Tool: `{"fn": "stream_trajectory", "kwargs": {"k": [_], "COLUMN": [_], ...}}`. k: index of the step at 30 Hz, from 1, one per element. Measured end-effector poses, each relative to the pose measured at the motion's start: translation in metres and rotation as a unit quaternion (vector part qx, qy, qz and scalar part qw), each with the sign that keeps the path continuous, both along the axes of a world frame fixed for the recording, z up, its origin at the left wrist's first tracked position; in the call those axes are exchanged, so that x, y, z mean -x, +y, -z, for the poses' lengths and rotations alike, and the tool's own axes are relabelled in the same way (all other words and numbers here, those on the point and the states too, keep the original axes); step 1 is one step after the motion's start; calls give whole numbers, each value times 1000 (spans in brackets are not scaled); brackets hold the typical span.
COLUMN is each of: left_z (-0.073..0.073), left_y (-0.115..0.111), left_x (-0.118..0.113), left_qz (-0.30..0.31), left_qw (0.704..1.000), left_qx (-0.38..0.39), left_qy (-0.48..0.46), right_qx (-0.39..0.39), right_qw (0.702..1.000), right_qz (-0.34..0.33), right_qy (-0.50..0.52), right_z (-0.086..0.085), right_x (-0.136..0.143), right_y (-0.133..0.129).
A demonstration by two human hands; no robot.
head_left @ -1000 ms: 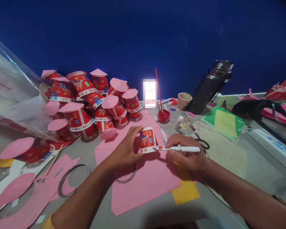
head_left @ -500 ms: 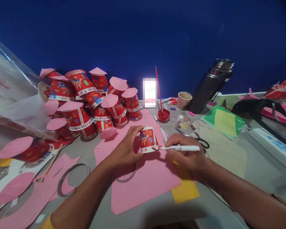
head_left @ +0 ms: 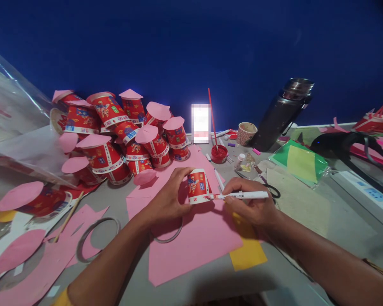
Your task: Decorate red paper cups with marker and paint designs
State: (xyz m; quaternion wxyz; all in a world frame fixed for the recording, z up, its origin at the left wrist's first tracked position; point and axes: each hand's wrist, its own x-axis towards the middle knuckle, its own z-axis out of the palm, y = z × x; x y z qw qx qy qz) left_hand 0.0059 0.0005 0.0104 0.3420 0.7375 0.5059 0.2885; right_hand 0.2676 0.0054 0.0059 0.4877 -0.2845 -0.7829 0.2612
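Feed from my end: left hand has a red paper cup gripped, held up over the pink sheet, mid-surface on the grey table. Cup sits in the gap between thumb and forefinger: forefinger at its upper left edge, thumb at the lower left, rest of the fingers mostly hidden, so I can't tell how they lie. Cup is close to upright, tilted a little, white band at the bottom with a small red mark. Right hand pinches a white marker with fingers closed around the barrel; its red tip points left and is at that lower band, on the side away from my left fingers. Contact too small to call. Second white marker lies just right of the cup. Grey ring on the sheet below my left hand, yellow paper at the sheet's right edge, scissors just beyond my right hand. Towards the far left corner of the surface: piled red cups with pink paper tops. Far edge: red paint tub with brush, then black flask further right.
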Motion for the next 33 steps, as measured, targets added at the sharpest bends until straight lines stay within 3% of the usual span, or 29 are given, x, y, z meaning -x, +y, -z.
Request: {"fn": "stream_trajectory", "kwargs": {"k": [15,21,26,33], "left_z": [1,2,3,4], "left_y": [-2,-1,0,2], "left_x": [0,1,1,3], "left_qz": [0,5,5,16], "left_qw": [1000,1000,999,999], "left_qx": [-2,-16,-34,-26], "left_qy": [-2,-1,-1,12], "right_qx": [37,67,62,128], "right_qw": [999,997,998,990], "right_qz": [-16,21,-14,45], "right_qy": [-3,10,-1,50], "right_z": [1,2,0,0], "right_x": [0,-3,-2,-2], "right_y": [-2,-2,-1,-9]}}
